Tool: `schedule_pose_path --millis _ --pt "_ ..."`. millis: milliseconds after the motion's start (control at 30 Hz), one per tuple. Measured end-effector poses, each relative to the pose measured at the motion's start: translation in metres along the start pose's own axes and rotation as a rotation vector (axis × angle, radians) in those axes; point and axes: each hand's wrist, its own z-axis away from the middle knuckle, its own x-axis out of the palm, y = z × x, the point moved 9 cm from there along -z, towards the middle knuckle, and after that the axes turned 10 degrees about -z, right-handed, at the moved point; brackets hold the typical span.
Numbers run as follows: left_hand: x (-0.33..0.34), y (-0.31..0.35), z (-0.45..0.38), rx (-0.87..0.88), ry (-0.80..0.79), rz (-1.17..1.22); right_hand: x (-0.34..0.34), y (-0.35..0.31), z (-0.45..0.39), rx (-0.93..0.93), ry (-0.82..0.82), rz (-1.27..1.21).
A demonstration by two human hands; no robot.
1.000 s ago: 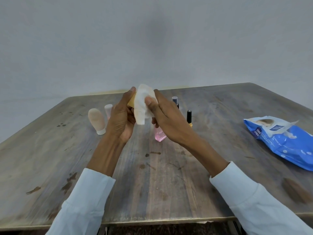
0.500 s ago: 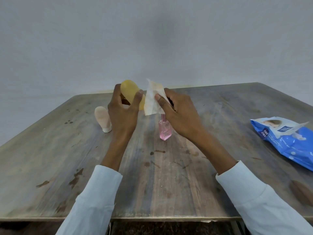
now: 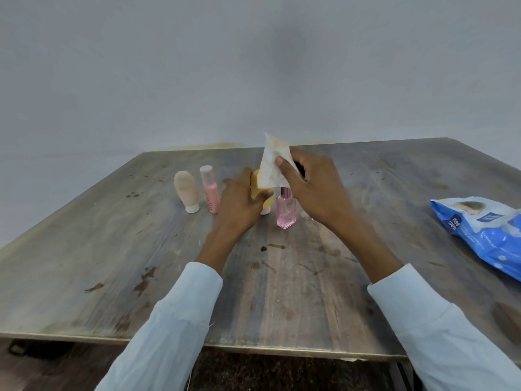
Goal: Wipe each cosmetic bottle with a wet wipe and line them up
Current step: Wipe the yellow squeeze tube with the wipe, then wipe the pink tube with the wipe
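Observation:
My left hand (image 3: 241, 203) grips a yellow tube (image 3: 258, 189) that stands cap-down on the table, in the row of bottles. To its left stand a beige tube (image 3: 186, 191) and a slim pink pump bottle (image 3: 211, 193). Right beside it on the other side stands a clear pink glass bottle (image 3: 286, 213). My right hand (image 3: 313, 187) pinches a crumpled white wet wipe (image 3: 272, 165) just above and behind the yellow tube. A small clear cap (image 3: 306, 215) peeks out under my right hand; anything behind that hand is hidden.
A blue pack of wet wipes (image 3: 485, 230) lies at the table's right edge. The worn wooden table (image 3: 141, 263) has stains across its front half. A plain grey wall rises behind its far edge.
My left hand has brought the yellow tube down from the air and stood it on the table between the pink pump bottle and the pink glass bottle. The wipe has come off the tube.

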Motion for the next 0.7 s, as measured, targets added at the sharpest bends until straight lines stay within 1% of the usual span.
schedule_pose_path --millis 233,433,500,633,700 --pt "0.001 -0.001 -0.001 -0.002 -0.011 -0.017 0.002 0.002 0.000 0.009 -0.007 0.012" --pt "-0.015 0.002 -0.001 0.001 0.093 0.061 0.003 0.003 0.001 0.010 -0.007 0.011" --pt "-0.026 0.006 0.000 0.026 0.191 0.054 0.004 0.003 0.001 0.009 -0.012 0.001" --pt "-0.065 0.010 0.007 0.065 0.494 -0.013 0.004 0.005 0.001 0.011 -0.009 -0.004" --pt "-0.081 0.002 0.009 0.025 0.610 -0.092 0.005 0.007 -0.001 0.019 -0.012 -0.023"
